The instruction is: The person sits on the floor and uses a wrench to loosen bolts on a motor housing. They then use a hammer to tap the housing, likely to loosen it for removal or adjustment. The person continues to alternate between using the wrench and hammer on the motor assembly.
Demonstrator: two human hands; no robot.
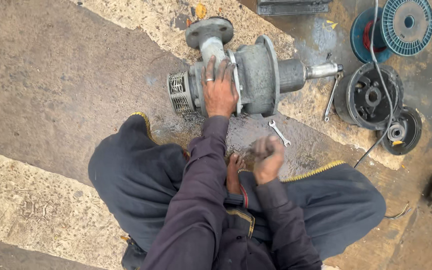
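Left hand [219, 90] presses flat on the grey pump [248, 75] at upper centre, steadying it, while right hand [267, 159] is fisted, blurred, contents unclear.

The floor [51, 75] is rough concrete, dark and oil-stained, crossed by pale speckled bands and wet just below the left hand [219, 90]. Under that hand a grey metal pump body [256, 75] lies on its side on the floor, its strainer end left of the hand and its shaft pointing away to the right. A small open-ended spanner [279, 133] lies just above the right hand [267, 159]. A longer wrench [331, 97] rests further right, beside a round dark housing [368, 96] and a smaller round cover [401, 131]. Two blue-green spools [406, 25] lie beyond those, well away from both hands.
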